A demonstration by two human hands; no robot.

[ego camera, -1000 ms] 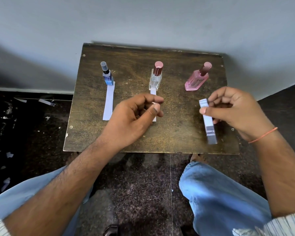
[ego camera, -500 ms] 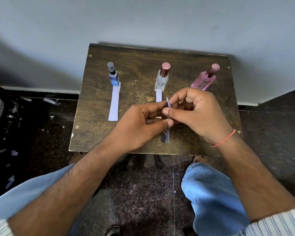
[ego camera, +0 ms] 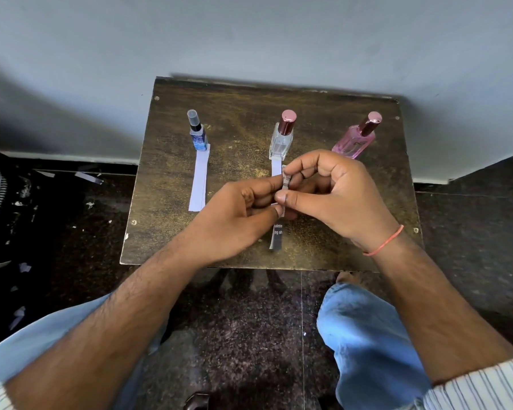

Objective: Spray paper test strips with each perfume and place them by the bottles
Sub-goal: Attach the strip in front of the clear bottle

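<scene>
Three perfume bottles stand in a row on a small brown wooden table (ego camera: 240,119): a blue bottle (ego camera: 198,134) at left, a clear bottle (ego camera: 282,137) with a maroon cap in the middle, a pink bottle (ego camera: 356,137) at right. A white paper strip (ego camera: 199,179) lies in front of the blue bottle. Another strip (ego camera: 276,168) lies in front of the clear bottle, mostly hidden by my hands. My left hand (ego camera: 237,214) and my right hand (ego camera: 332,193) both pinch a printed paper strip (ego camera: 278,235) above the table's middle.
The table stands against a pale wall (ego camera: 249,34). Dark speckled floor (ego camera: 471,226) surrounds it, with paper scraps (ego camera: 89,177) at the left. My knees in blue trousers (ego camera: 365,335) are below the table's front edge.
My right hand has carried the printed strip from the table's right side to the middle, and my left hand has taken hold of it too.
</scene>
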